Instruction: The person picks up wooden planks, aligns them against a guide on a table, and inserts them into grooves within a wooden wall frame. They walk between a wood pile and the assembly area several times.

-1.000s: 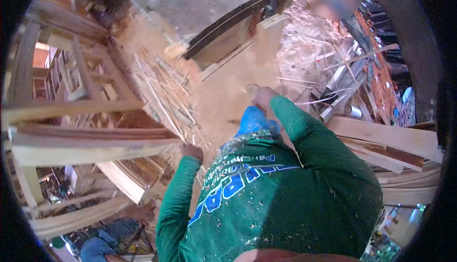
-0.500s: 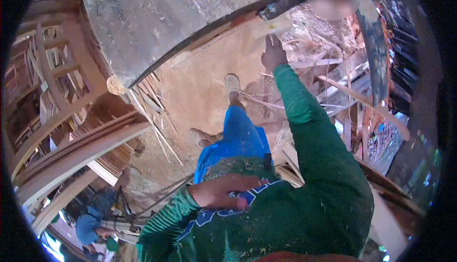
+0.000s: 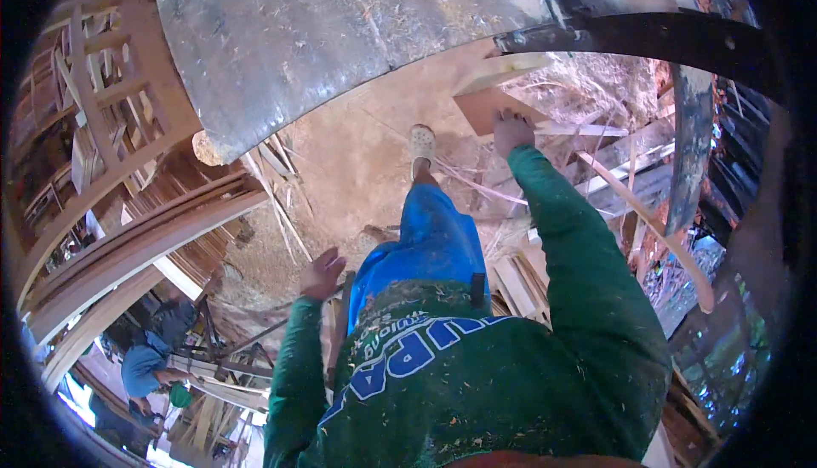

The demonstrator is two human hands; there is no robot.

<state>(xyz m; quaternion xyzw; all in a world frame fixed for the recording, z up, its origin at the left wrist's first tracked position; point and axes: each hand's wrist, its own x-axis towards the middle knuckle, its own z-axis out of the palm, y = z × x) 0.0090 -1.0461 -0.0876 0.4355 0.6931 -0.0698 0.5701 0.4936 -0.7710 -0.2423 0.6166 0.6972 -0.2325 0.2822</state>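
I have the right hand [image 3: 514,132] reaching well out in front, its fingertips at the near right edge of a flat brown board [image 3: 478,111]. The fingers look bent over that edge, but I cannot tell from here whether they are gripping or merely resting on it. The board lies ahead and to the right, near the curved edge of the large grey surface [image 3: 272,38], with a pale wood block [image 3: 504,69] just beyond it. What holds the board up is hidden from me.

My left hand [image 3: 322,274] is empty, fingers loosely spread, beside the blue trousers [image 3: 425,238] and well apart from the board.

I judge the step in hand to be taking hold of the board. The next move, I think, calls for a firm pinch on that edge, clear of the thin wood strip [image 3: 587,129] just to the right, and perhaps the left hand's support.
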